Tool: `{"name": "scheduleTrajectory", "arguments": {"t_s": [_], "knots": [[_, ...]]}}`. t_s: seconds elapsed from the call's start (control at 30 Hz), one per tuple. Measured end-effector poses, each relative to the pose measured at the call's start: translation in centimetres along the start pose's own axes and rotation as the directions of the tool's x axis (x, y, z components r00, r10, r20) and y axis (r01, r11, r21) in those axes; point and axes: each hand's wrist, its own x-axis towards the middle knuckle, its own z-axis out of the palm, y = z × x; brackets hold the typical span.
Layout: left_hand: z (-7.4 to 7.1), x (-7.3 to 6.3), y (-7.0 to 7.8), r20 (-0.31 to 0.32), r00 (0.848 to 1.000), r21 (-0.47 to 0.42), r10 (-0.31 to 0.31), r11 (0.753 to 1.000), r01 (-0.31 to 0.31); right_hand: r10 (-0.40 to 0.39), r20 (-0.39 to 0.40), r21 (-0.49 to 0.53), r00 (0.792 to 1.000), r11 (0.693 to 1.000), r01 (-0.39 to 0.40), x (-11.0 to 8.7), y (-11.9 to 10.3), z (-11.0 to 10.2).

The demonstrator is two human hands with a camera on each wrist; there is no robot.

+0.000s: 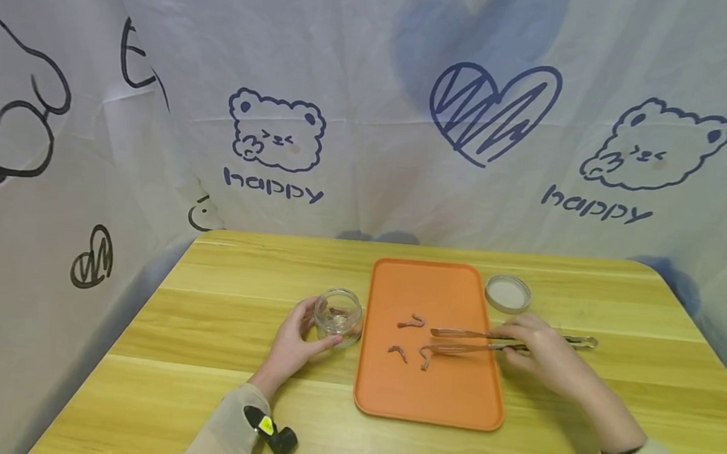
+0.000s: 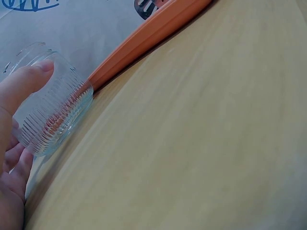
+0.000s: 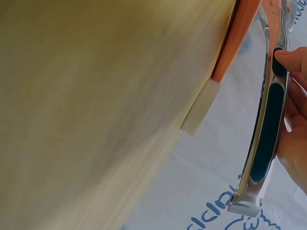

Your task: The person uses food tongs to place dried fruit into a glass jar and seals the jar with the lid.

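Nearest to us, a pale sleeve [image 1: 216, 426] with a small black device [image 1: 271, 433] leads to the left hand [image 1: 293, 348], whose fingers curl round a clear glass jar [image 1: 339, 317]. The jar stands upright on the table [image 1: 161, 360], just left of an orange tray [image 1: 428, 401]; something small lies inside, too unclear for us to name. Opposite, we see the right hand [image 1: 537, 345], its fingers clamped on the middle of metal tongs [image 1: 465, 348]. The tongs' 2 arms stand apart over the tray, where 3 worms lie: the nearest worm [image 1: 423, 360] at the nearer tip, though we cannot tell whether they touch; the left worm [image 1: 398, 352]; and the far worm [image 1: 412, 322]. Beyond the right hand, a round lid [image 1: 508, 294] lies just beside the tray. Farthest, we see a white cloth [image 1: 374, 151] printed with bears, hearts and "happy".
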Motion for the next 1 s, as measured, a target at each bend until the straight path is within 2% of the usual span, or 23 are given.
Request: {"name": "scheduleTrajectory", "arguments": {"t_s": [0.2, 0.27, 0.37, 0.5, 0.57, 1.0], "knots": [[-0.1, -0.5, 2.6, 0.024, 1.0, 0.007, 0.012, 1.0, -0.012, 0.002, 0.01, -0.003, 1.0, 1.0, -0.002, 0.3, 0.0, 0.1], [-0.1, -0.6, 2.9, 0.025, 0.999, 0.01, 0.021, 1.0, -0.021, 0.01, 0.016, -0.004, 1.0, 1.0, -0.01, 0.3, 0.0, 0.1], [0.0, -0.3, 2.1, 0.019, 1.0, 0.01, 0.013, 1.0, -0.013, 0.027, 0.02, -0.006, 0.999, 1.0, -0.026, 0.3, -0.1, 0.1], [0.1, 0.1, 0.1, 0.006, 1.0, 0.011, 0.02, 1.0, -0.02, 0.027, 0.011, -0.002, 1.0, 1.0, -0.027, 0.2, -0.2, 0.0], [0.1, 0.2, -0.3, 0.0, 1.0, 0.018, 0.029, 0.999, -0.029, 0.018, -0.002, -0.002, 1.0, 1.0, -0.018, 0.1, -0.2, 0.0], [0.0, 0.0, -0.2, -0.007, 1.0, 0.022, 0.019, 1.0, -0.019, 0.052, -0.033, 0.013, 0.998, 0.999, -0.051, 0.1, -0.7, -0.4]]}}
